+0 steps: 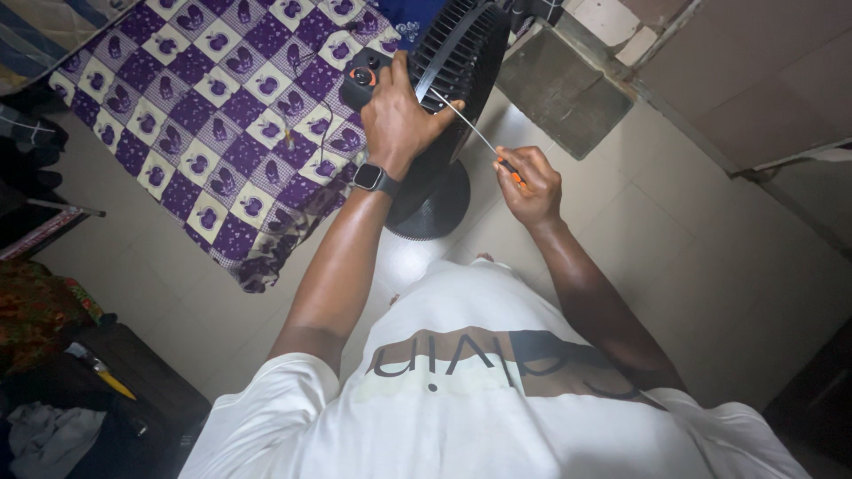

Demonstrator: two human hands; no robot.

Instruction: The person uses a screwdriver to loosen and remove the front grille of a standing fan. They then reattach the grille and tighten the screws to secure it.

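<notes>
Head view: left hand (397,120) fingers clamped on black fan (453,80) grille, fan standing on floor (701,266) beside purple checked cloth (213,115). Right hand (531,184) fingers closed around orange-handled screwdriver (475,133), tip at grille

There was one black fan (448,106), one screwdriver (484,142) and one wristwatch (371,178). Two hands showed, the left hand (399,120) and the right hand (531,184). One purple checked cloth (222,98) lay spread.
</notes>
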